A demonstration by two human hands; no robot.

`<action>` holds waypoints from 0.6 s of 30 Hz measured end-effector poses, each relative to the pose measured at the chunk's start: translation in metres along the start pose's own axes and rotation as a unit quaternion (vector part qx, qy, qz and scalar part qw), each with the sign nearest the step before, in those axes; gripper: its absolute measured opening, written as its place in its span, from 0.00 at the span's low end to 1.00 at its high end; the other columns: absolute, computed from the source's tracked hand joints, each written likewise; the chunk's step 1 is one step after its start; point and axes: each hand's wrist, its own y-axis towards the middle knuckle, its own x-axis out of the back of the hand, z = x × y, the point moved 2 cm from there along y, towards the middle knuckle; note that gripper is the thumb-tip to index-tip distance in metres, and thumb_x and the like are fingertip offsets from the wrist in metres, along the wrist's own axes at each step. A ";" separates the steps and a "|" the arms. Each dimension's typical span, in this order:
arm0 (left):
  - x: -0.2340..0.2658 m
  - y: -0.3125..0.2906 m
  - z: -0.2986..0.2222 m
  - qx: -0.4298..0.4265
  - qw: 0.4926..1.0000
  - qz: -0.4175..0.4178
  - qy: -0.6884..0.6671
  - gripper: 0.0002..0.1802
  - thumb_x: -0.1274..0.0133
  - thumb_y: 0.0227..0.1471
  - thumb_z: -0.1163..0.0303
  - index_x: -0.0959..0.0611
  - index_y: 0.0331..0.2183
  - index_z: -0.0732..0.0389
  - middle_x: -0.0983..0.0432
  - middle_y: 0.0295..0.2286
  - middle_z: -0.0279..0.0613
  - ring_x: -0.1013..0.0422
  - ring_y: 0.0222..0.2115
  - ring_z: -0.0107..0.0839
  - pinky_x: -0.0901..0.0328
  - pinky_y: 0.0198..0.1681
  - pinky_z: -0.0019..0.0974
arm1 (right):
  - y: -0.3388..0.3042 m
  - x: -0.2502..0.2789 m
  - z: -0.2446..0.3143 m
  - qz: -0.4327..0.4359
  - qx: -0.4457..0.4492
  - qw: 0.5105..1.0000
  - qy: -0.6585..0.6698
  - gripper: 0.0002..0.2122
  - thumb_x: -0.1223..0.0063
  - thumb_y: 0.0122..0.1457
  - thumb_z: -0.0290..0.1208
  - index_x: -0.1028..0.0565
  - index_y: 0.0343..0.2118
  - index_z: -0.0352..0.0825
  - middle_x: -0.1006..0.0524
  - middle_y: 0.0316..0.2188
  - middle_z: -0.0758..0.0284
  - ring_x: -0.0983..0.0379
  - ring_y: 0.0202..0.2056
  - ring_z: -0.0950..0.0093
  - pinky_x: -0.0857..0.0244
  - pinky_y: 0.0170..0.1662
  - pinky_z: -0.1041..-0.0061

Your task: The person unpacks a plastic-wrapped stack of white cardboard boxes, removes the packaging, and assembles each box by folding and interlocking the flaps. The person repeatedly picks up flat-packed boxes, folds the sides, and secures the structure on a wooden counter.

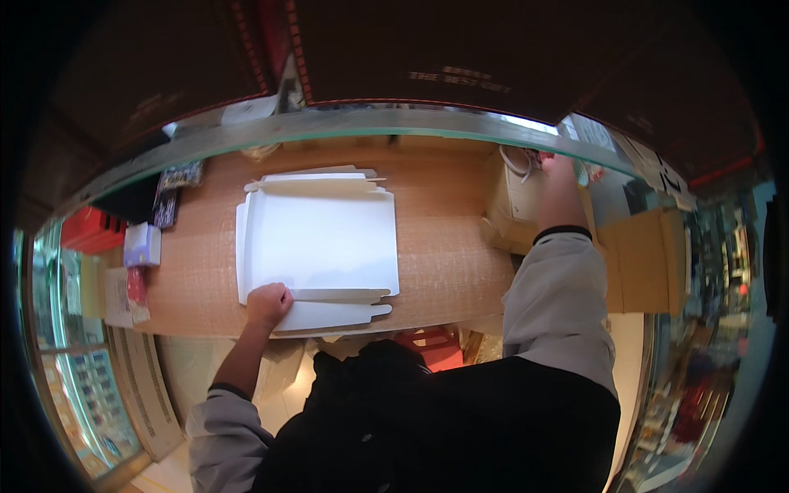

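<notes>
A white cardboard sheet with creased flaps (pixel 325 234), like an unfolded flat box, lies on the wooden table (pixel 448 246). My left hand (pixel 269 304) is closed at its near left corner, over the folded front flap. To the right my right arm stretches far out, and my right hand (pixel 549 162) is beyond a brown cardboard box (pixel 514 201), close under the glass shelf edge. The fingers of that hand are small and partly hidden, so what they touch does not show. Beside them a white ring-shaped loop (pixel 516 163) sits at the top of the box.
A glass shelf edge (pixel 370 125) crosses above the table's far side, with large dark brown boxes (pixel 460 57) on it. Another brown carton (pixel 645 259) stands right. At left are red boxes (pixel 89 228), a small white-and-purple box (pixel 142 244) and a pink packet (pixel 136 287).
</notes>
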 end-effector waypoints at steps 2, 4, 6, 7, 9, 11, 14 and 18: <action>0.005 0.001 0.000 0.005 1.000 0.010 0.004 0.10 0.48 0.42 0.66 0.27 0.15 0.56 0.30 0.16 0.41 0.31 0.19 0.42 0.36 0.23 0.44 | -0.006 -0.013 -0.005 0.028 -0.019 0.999 0.033 0.14 0.53 0.57 0.33 0.31 0.44 0.32 0.27 0.36 0.62 0.28 0.38 0.68 0.32 0.40 0.74; 0.000 0.002 -0.002 -0.003 1.000 -0.003 -0.008 0.10 0.48 0.43 0.67 0.27 0.16 0.57 0.31 0.16 0.42 0.31 0.19 0.42 0.36 0.23 0.44 | -0.005 -0.017 0.006 0.049 0.020 0.998 0.016 0.11 0.54 0.59 0.31 0.31 0.43 0.33 0.27 0.35 0.63 0.28 0.36 0.70 0.32 0.38 0.76; -0.008 0.006 -0.006 -0.015 0.999 -0.011 -0.026 0.10 0.48 0.43 0.67 0.27 0.16 0.57 0.31 0.16 0.42 0.31 0.19 0.42 0.36 0.24 0.45 | 0.018 -0.008 0.032 0.127 0.242 0.920 -0.282 0.09 0.56 0.60 0.28 0.29 0.40 0.32 0.26 0.35 0.63 0.28 0.37 0.70 0.32 0.39 0.75; -0.004 0.005 -0.005 -0.013 0.999 -0.021 -0.032 0.10 0.48 0.43 0.68 0.28 0.16 0.58 0.31 0.16 0.42 0.32 0.19 0.43 0.36 0.24 0.45 | 0.002 -0.014 0.033 0.120 0.417 0.775 -0.459 0.09 0.55 0.60 0.28 0.29 0.40 0.30 0.25 0.34 0.62 0.28 0.38 0.71 0.32 0.40 0.76; 0.003 -0.002 -0.001 -0.004 0.999 -0.034 -0.030 0.10 0.48 0.43 0.67 0.28 0.16 0.58 0.31 0.16 0.43 0.32 0.19 0.43 0.37 0.24 0.46 | -0.053 -0.022 0.030 0.132 0.538 0.680 -0.480 0.09 0.53 0.60 0.27 0.29 0.38 0.28 0.26 0.29 0.63 0.29 0.35 0.72 0.32 0.38 0.78; 0.002 -0.002 -0.003 0.002 0.998 -0.033 -0.052 0.11 0.48 0.44 0.66 0.28 0.16 0.58 0.31 0.16 0.44 0.32 0.20 0.44 0.37 0.25 0.47 | -0.076 -0.010 0.033 0.263 0.361 0.889 -0.102 0.07 0.53 0.60 0.27 0.29 0.37 0.29 0.26 0.29 0.63 0.29 0.33 0.73 0.32 0.37 0.78; 0.010 -0.008 -0.005 0.055 0.996 -0.043 -0.064 0.13 0.49 0.47 0.64 0.27 0.18 0.59 0.31 0.17 0.45 0.31 0.20 0.45 0.37 0.25 0.47 | -0.166 -0.008 0.004 0.384 0.140 0.897 0.169 0.05 0.53 0.60 0.28 0.29 0.34 0.32 0.26 0.28 0.64 0.29 0.31 0.73 0.32 0.35 0.77; 0.039 -0.014 -0.032 0.133 0.975 0.023 -0.176 0.14 0.50 0.51 0.62 0.25 0.21 0.61 0.28 0.18 0.49 0.30 0.21 0.47 0.37 0.25 0.46 | -0.292 -0.003 -0.042 0.471 0.004 0.864 0.180 0.06 0.54 0.58 0.26 0.29 0.30 0.28 0.25 0.31 0.63 0.30 0.33 0.73 0.32 0.37 0.78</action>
